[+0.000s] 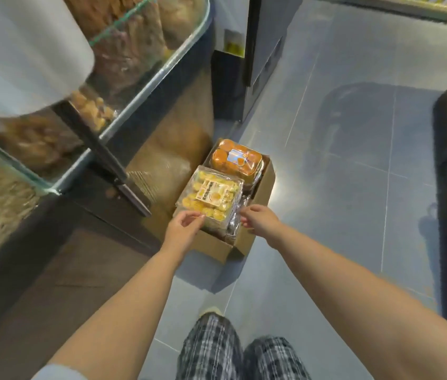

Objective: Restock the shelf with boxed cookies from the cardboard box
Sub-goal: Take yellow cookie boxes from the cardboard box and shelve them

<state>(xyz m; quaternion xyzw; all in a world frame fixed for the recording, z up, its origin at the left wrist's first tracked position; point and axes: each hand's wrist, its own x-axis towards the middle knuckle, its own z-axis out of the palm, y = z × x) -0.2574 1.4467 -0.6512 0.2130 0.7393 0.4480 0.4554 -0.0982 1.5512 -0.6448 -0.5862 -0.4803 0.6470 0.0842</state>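
Cookie box [211, 196] tops the cardboard box [214, 246], my left hand [185, 229] and right hand [259, 220] curled at its near corners; actual hold I cannot tell.

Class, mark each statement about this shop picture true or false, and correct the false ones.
1. The cardboard box stands on the floor. True.
2. The yellow cookie pack lies nearer the person than the orange pack. True.
3. Only one hand reaches toward the box. False: the left hand and right hand are both at the yellow cookie pack's near end.
4. The cardboard box is empty. False: it holds both packs.
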